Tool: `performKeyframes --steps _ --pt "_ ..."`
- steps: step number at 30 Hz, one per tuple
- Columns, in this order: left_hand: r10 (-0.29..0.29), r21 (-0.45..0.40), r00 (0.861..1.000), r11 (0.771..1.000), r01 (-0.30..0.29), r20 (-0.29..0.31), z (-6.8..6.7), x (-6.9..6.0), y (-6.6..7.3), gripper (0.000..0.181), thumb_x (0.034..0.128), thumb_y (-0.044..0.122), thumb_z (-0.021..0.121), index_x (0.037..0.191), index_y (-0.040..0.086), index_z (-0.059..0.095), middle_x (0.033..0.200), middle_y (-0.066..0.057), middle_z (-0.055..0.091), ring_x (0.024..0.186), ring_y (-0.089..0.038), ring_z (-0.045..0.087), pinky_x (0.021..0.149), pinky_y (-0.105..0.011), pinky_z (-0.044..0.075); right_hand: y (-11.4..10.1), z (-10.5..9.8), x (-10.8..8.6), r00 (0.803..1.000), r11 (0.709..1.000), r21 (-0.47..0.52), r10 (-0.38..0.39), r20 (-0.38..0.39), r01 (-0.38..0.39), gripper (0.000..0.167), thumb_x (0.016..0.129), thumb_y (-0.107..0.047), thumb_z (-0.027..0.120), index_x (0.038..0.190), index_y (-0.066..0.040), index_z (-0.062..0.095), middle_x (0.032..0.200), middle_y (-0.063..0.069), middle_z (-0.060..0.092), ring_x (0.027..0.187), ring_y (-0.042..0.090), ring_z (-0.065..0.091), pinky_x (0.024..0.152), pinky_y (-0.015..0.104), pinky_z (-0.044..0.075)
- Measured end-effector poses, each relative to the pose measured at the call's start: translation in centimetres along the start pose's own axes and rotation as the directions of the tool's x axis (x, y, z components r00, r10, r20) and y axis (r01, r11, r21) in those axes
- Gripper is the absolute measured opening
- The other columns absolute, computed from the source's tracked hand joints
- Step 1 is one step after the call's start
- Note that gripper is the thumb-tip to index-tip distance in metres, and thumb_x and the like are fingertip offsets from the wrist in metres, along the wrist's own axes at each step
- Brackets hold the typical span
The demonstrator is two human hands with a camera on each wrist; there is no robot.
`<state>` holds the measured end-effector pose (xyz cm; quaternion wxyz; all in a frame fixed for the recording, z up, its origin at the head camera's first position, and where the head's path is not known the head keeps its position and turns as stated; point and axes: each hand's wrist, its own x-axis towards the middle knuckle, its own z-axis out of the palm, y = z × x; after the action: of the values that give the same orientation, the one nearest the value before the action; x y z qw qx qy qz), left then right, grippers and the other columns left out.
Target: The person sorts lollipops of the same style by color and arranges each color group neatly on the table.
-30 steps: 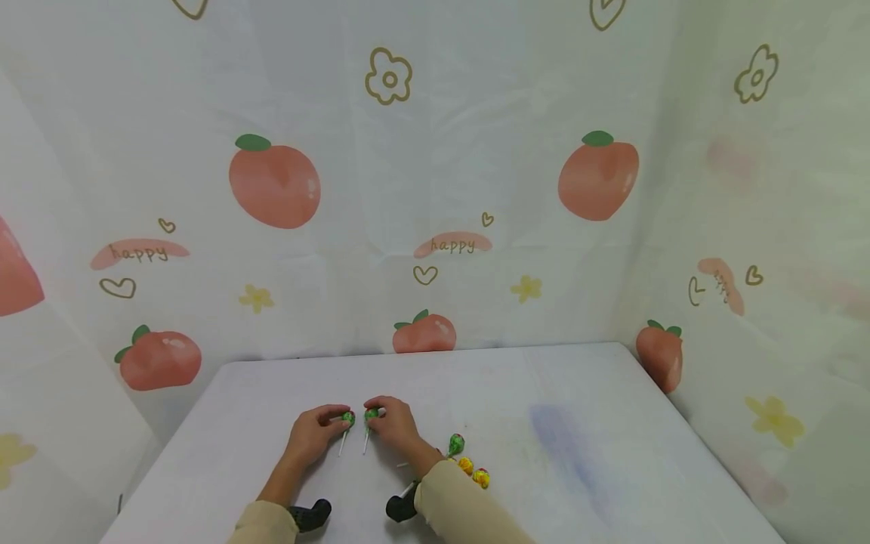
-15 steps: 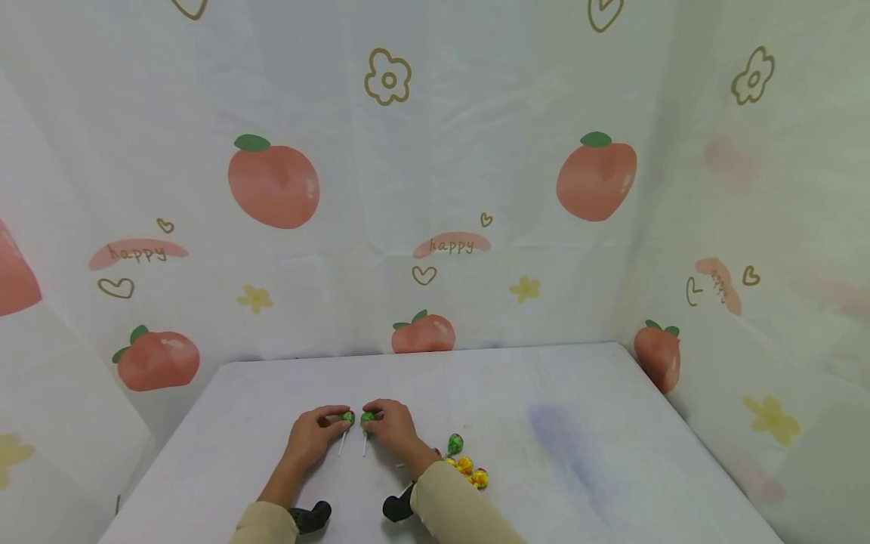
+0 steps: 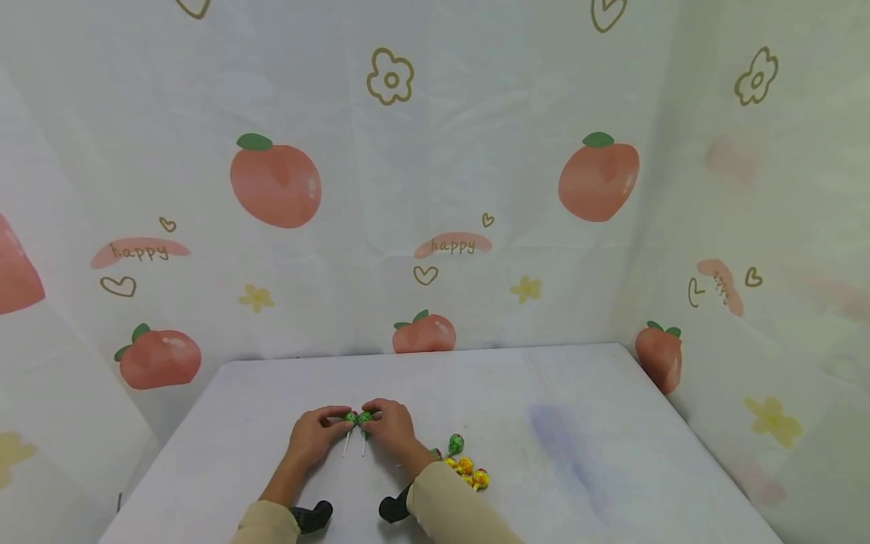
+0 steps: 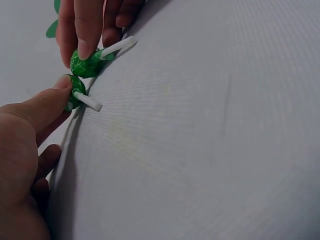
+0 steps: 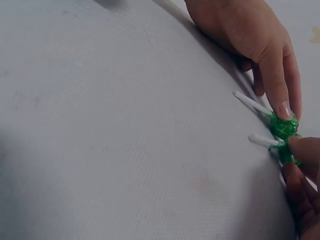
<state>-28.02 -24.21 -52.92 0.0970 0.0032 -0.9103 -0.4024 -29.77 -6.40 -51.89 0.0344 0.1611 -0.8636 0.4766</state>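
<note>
Two green-wrapped lollipops are held side by side on the white table, white sticks toward me. My left hand (image 3: pixel 314 438) pinches the left lollipop (image 3: pixel 350 418) by its head between thumb and fingers. Opposite it, my right hand (image 3: pixel 394 431) pinches the head of the right lollipop (image 3: pixel 365 417). In the left wrist view the left lollipop (image 4: pixel 76 92) and the right lollipop (image 4: pixel 86 65) have their heads against each other or nearly so. The right wrist view shows the same pair, the left lollipop (image 5: pixel 284 125) above the right lollipop (image 5: pixel 286 154).
Beside my right forearm lie another green lollipop (image 3: pixel 456 443) and several yellow lollipops (image 3: pixel 465 465), partly hidden by the sleeve. The white table (image 3: pixel 544 483) ends at a back edge against a printed curtain (image 3: pixel 516 166). Black wrist mounts (image 3: pixel 313 517) sit below both hands.
My right hand has brought its lollipop leftward and slightly nearer to me, closing the gap to the left one. My left hand has shifted very slightly right with its lollipop.
</note>
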Motion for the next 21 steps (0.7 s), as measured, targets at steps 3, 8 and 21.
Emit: performKeyframes --steps 3,8,21 --pt "0.008 0.01 1.0 1.0 -0.008 -0.006 -0.05 -0.02 0.04 0.029 0.0806 0.018 0.079 0.108 0.011 0.075 0.097 -0.001 0.07 0.073 -0.015 0.052 0.067 -0.034 0.04 -0.03 0.07 0.02 1.0 1.0 -0.004 0.005 -0.003 -0.005 0.021 0.08 -0.009 0.078 0.101 -0.01 0.074 0.092 -0.005 0.069 0.076 0.007 0.062 0.07 0.027 0.047" --pt "0.011 0.024 1.0 1.0 -0.011 -0.003 -0.05 -0.05 -0.02 0.029 0.0807 0.019 0.079 0.108 0.01 0.075 0.095 0.0 0.069 0.072 -0.014 0.051 0.065 -0.033 0.04 0.07 0.23 0.03 1.0 1.0 -0.011 0.027 0.001 -0.027 0.023 0.08 -0.009 0.078 0.103 -0.01 0.073 0.093 -0.005 0.069 0.077 0.007 0.062 0.07 0.027 0.048" --pt "-0.003 0.023 1.0 1.0 0.003 0.009 -0.05 -0.01 0.02 0.029 0.0818 0.019 0.079 0.11 0.012 0.075 0.096 0.0 0.069 0.073 -0.015 0.052 0.067 -0.034 0.04 0.11 -0.18 0.05 0.999 0.999 0.028 0.036 0.027 -0.036 0.027 0.082 -0.009 0.077 0.108 -0.007 0.071 0.095 -0.002 0.068 0.081 0.009 0.062 0.075 0.03 0.049"
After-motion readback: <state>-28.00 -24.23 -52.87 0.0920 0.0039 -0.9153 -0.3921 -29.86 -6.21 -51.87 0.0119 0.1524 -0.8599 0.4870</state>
